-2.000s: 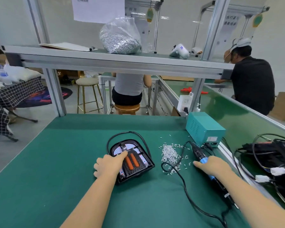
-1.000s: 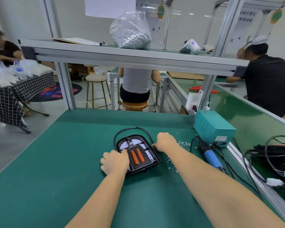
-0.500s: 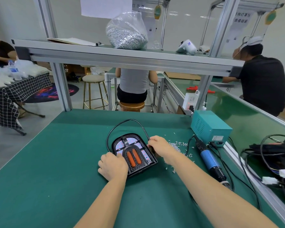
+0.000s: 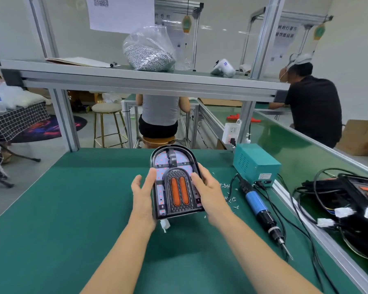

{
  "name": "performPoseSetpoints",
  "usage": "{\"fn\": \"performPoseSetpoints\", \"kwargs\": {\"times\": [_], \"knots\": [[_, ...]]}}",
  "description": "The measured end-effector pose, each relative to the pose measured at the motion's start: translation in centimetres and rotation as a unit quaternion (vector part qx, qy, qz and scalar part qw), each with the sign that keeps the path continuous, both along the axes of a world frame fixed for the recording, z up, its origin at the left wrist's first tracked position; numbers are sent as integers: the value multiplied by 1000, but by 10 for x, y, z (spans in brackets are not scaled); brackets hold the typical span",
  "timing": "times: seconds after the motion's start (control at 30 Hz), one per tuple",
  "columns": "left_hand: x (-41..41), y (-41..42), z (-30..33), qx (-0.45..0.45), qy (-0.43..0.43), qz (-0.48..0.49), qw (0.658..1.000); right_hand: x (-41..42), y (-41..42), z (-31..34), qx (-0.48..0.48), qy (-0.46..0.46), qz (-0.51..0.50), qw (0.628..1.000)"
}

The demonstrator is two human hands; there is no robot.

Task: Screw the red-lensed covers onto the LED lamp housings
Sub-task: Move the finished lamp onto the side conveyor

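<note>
With my left hand (image 4: pixel 143 196) and right hand (image 4: pixel 208 193) both clasping the lamp housing (image 4: pixel 174 166) above the tabletop (image 4: pixel 62 219), I should check the red-lensed cover (image 4: pixel 180 193) sits flush.

- My left hand (image 4: pixel 143 197) is bare: no glove, no ring that I can see.
- My right hand (image 4: pixel 208 195) is bare too, nails short.
- Both forearms run uncovered to the bottom edge of the view; no sleeve, watch or strap shows.
- Nothing else of my body is in view.
</note>
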State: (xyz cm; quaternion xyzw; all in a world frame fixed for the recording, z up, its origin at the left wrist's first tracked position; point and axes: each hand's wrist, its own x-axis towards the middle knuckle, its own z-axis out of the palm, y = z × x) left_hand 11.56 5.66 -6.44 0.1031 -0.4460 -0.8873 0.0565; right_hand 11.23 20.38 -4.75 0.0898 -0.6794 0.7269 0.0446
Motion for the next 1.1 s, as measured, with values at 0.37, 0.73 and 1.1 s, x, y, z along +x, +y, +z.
{"fn": "performPoseSetpoints", "kwargs": {"times": [0.37, 0.73, 1.1], "knots": [[-11, 38, 25, -43, -65, -126, 989, 21, 35, 64, -125, 1, 52, 991], [-82, 104, 38, -387, -37, -142, 910, 34, 116, 107, -192, 7, 15, 981], [-54, 227, 134, -48, 6, -426, 904, 41, 209, 100, 10, 30, -341, 939]]}}
